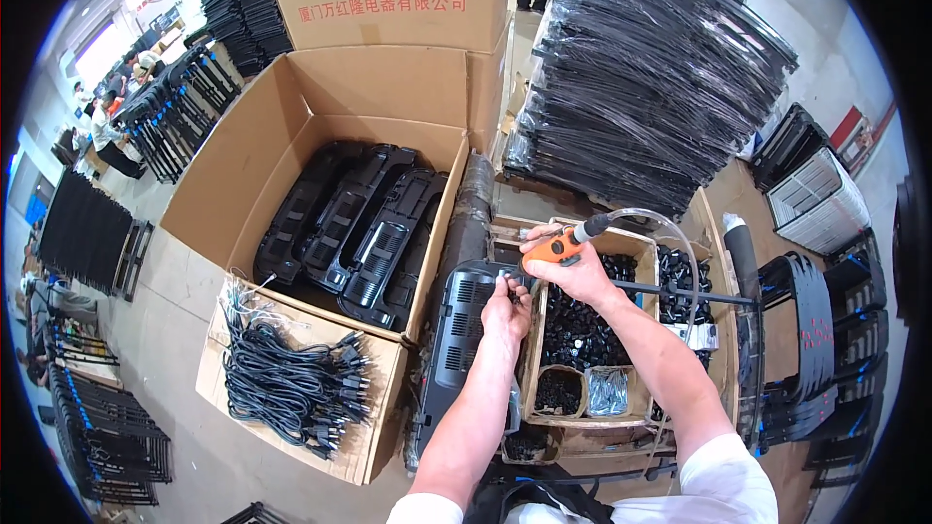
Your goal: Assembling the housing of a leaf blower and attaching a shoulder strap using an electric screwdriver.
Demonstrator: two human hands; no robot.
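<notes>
My right hand [581, 277] is wrapped round an orange and black power screwdriver [553, 250] with a clear hose [670, 225] running from its end. The tool lies nearly level, its front end pointing left. Just below it, my left hand [507, 308] is closed with fingertips pinched together near the far end of a long black plastic housing [456, 330] with vent slots. A small pale piece shows at those fingertips, too small to name. My fingers partly hide the housing.
An open cardboard box [233, 170] with black plastic covers [364, 233] stands left. Bundled black cables [291, 378] lie on cardboard before it. At right, a wooden tray [530, 398] holds small black parts [582, 325] and a bag of screws [609, 392]. Wrapped black panels [660, 68] are stacked behind.
</notes>
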